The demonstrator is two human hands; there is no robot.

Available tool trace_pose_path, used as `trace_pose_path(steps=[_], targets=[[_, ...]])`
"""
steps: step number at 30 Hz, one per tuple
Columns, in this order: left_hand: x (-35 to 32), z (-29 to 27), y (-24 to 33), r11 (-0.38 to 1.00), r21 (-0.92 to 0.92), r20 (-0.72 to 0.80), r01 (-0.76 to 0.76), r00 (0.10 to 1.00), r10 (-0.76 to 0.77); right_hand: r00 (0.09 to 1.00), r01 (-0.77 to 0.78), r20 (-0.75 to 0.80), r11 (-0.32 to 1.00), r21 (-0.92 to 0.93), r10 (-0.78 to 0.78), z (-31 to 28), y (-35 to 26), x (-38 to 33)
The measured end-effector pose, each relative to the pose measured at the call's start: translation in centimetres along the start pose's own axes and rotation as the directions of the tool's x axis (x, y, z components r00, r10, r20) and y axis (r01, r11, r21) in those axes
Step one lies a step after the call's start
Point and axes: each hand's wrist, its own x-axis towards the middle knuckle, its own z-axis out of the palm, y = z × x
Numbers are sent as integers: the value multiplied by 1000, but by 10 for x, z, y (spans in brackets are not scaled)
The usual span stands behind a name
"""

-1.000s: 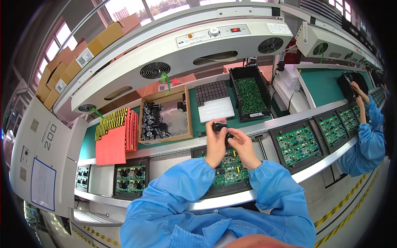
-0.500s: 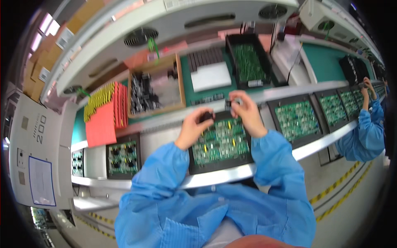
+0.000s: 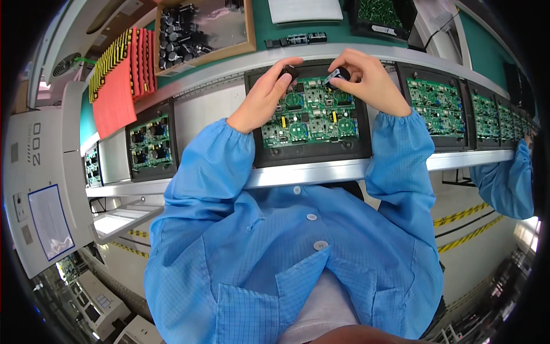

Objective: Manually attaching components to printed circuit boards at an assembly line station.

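Over the upper edge of a green circuit board panel point(image 3: 312, 120), my left hand point(image 3: 260, 102) is closed around a black capacitor point(image 3: 290, 72), largely covered by the fingers. My right hand point(image 3: 375, 85) pinches another black capacitor point(image 3: 340, 74) with a pale stripe, tilted above the panel's upper right part. The panel lies in a black carrier point(image 3: 315, 155) on the conveyor. Round bare spots and small yellow parts show on it. Whether either capacitor touches the panel I cannot tell.
Beyond the rail, a cardboard box point(image 3: 251, 28) holds many capacitors. Several more capacitors point(image 3: 306, 39) lie beside it. Red foam sheets point(image 3: 114, 109) with yellow-black parts stand left. A black bin point(image 3: 378, 27) sits back right. Other carriers point(image 3: 152, 143) flank mine. A co-worker's blue sleeve point(image 3: 504, 180) is far right.
The view has tilted down, so the bench sits higher in the picture. My right hand has brought its capacitor down over the panel; my left still holds its own.
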Motion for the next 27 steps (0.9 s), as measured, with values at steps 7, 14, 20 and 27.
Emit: trace_pose_path(steps=[7,14,20,27], targets=[[-6,-7,4,869,484,66,-97,995,75,986,21,165,983,-182,9,-16,7,-4],[-5,-8,0,863,501,10,-66,997,71,979,42,205,962,-271,15,-8,21,-6],[-5,-6,5,817,576,40,-15,999,-10,976,155,195,943,-294,-99,-3,22,-6],[-5,-8,-5,683,705,121,-193,981,151,982,95,183,946,-311,-38,3,12,-9]])
